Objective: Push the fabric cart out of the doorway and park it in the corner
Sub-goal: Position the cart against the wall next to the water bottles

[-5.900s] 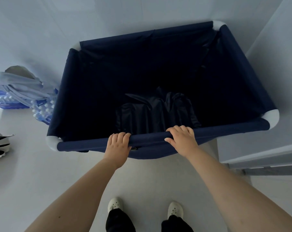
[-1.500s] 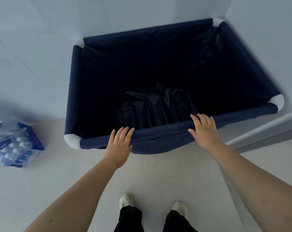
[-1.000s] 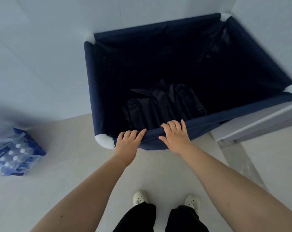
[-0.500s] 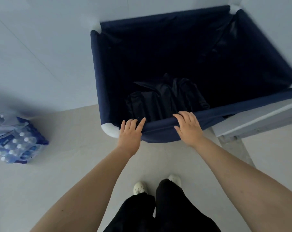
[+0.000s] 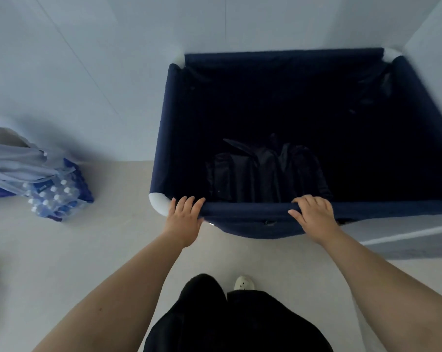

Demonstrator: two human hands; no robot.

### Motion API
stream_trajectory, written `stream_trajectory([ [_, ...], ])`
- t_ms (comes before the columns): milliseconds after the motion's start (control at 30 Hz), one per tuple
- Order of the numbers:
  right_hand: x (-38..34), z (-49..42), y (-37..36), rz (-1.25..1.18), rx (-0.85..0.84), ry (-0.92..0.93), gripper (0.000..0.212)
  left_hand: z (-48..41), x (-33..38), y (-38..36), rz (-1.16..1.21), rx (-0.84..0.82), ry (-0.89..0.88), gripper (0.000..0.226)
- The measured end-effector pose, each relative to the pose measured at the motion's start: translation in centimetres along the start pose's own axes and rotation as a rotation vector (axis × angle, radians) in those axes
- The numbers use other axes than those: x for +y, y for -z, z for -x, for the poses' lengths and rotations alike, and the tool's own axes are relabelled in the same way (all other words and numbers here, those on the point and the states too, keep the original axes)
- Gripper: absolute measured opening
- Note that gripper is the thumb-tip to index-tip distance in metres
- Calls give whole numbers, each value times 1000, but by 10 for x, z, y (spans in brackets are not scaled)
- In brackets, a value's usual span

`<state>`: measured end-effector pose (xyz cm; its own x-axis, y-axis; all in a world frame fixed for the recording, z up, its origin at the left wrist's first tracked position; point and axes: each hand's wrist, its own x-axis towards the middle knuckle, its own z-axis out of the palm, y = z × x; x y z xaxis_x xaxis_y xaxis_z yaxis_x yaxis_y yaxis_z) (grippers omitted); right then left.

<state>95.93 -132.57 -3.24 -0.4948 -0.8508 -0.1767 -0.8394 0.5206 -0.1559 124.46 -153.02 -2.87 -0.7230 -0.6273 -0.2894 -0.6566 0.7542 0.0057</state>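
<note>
The navy fabric cart (image 5: 164, 128) with white corner caps stands in a corner, its far rim against the back wall and its right side along the right wall. Dark folded fabric (image 5: 265, 174) lies at its bottom. My left hand (image 5: 184, 214) grips the near rim bar close to the white left corner cap. My right hand (image 5: 313, 217) grips the same bar further right, fingers curled over it.
A shrink-wrapped pack of water bottles (image 5: 57, 196) with pale cloth (image 5: 12, 158) draped over it sits on the floor at the left against the wall. A white door frame edge (image 5: 405, 237) runs at the right below the cart. My feet are below.
The cart has swung square to the back wall. My hands have spread apart along the near rim. My view has shifted left, and one leg has stepped forward.
</note>
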Motion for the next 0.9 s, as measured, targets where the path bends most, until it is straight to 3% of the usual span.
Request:
stream_trajectory([
  [333,10,3,-7,-80,85,74,33,3,14,7,-87,-31,79,59],
  [900,8,2,-6,-87,47,65,33,1,11,1,-33,14,84,60],
])
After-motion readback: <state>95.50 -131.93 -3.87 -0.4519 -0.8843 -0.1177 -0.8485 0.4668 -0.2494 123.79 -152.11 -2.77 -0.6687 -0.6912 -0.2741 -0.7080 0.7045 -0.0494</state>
